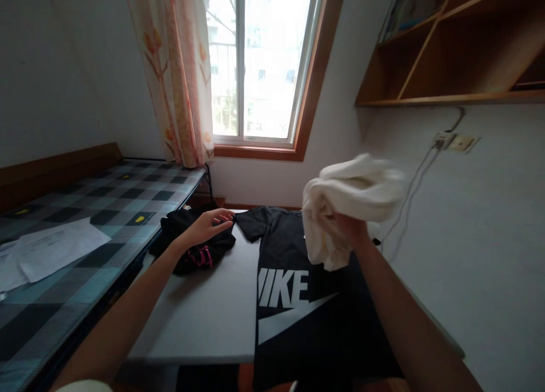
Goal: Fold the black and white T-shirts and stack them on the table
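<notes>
My right hand (351, 228) clutched bunched, wrinkled white cloth (351, 190); beneath it lay a flat black shirt (283, 250) with blocky letters (289, 288). My left hand (213, 224), loosely spread, hovered over rumpled dark clothing (219, 247).

Blurred white cloth (351, 190), black shirt (315, 341) partly hidden, shelf (451, 99) cropped

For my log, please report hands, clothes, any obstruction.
Right hand holds white cloth. Left hand open, near black clothes. White cloth hides part of dark shirt.

Head view, one: faced forward and down over the near table (208, 324), lower centre; window (272, 68) farther off, upper centre.
</notes>
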`<action>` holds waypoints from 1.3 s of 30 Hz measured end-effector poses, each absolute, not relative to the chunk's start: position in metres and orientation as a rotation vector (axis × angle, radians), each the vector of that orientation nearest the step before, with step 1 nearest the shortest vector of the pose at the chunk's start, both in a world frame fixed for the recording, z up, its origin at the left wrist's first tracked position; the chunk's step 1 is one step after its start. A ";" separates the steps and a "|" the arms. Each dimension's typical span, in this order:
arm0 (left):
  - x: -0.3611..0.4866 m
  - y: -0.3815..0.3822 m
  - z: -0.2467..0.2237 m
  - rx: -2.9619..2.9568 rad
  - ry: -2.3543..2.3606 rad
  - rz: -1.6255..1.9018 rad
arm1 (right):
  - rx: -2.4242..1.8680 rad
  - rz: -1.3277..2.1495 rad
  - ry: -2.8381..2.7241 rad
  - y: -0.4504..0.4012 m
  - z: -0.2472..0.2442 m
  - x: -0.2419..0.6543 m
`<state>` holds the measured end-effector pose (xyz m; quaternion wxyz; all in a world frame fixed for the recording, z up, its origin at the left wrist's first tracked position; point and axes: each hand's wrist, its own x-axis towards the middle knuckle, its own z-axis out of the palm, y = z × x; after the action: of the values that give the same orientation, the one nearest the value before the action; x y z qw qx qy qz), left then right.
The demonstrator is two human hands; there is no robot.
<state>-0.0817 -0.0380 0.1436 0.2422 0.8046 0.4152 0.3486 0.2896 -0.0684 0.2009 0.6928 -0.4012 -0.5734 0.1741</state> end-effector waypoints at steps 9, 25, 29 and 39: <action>-0.025 -0.015 0.101 2.223 1.081 0.772 | -1.410 0.369 -2.169 -0.055 0.108 0.323; 0.004 -0.010 0.032 2.316 1.483 0.609 | -1.638 0.170 -1.695 -0.040 0.002 0.369; 0.005 -0.013 0.018 2.289 1.321 0.818 | -1.522 0.161 -1.495 -0.050 -0.014 0.367; -0.003 -0.028 0.021 2.064 1.344 1.334 | -1.441 0.242 -1.409 -0.057 0.027 0.358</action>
<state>-0.0034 -0.0285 0.0213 0.1695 0.7262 0.4728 0.4694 0.3583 -0.0570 0.0271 0.5275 -0.6031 -0.5898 0.1012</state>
